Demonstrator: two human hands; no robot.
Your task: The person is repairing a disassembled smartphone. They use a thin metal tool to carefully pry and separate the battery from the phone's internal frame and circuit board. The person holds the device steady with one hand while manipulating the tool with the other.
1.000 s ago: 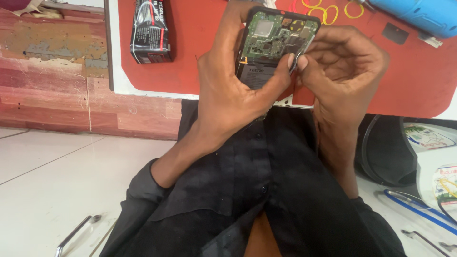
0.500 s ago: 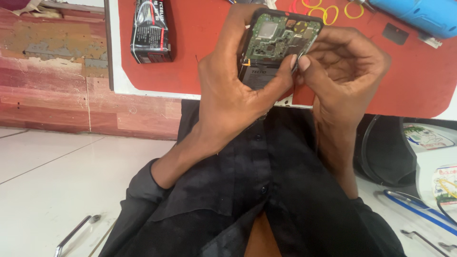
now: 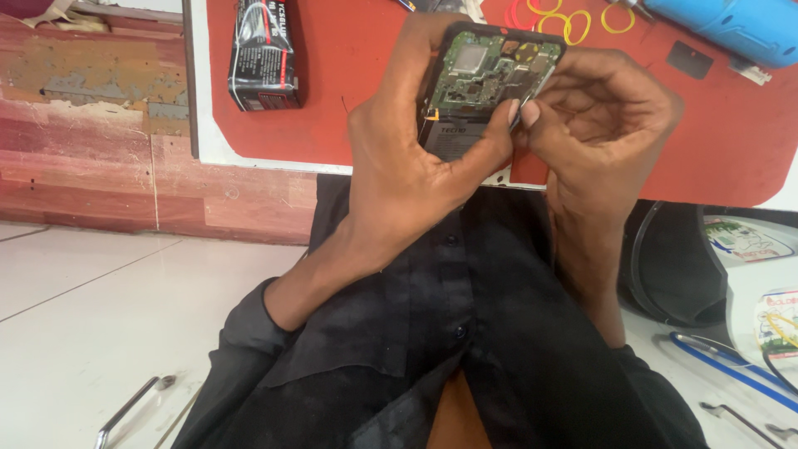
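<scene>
Now | open phone (image 3: pixel 486 83) held above red worktop (image 3: pixel 349 91), long way up-down, top pointing away | left hand (image 3: pixel 416 158) grip wraps phone | right hand (image 3: pixel 598 116) grip pinches thin tool (image 3: pixel 525 101) on board

Left hand (image 3: pixel 407 166) hides phone (image 3: pixel 486 79) lower half; blue tool (image 3: pixel 731 25) cropped.

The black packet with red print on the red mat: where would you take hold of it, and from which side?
Probably across its two long sides, coming straight down from above. The black packet with red print lies flat on the red mat, long and narrow, with bare mat along both long sides. The left hand and right hand are at the opened phone, apart from it.
</scene>
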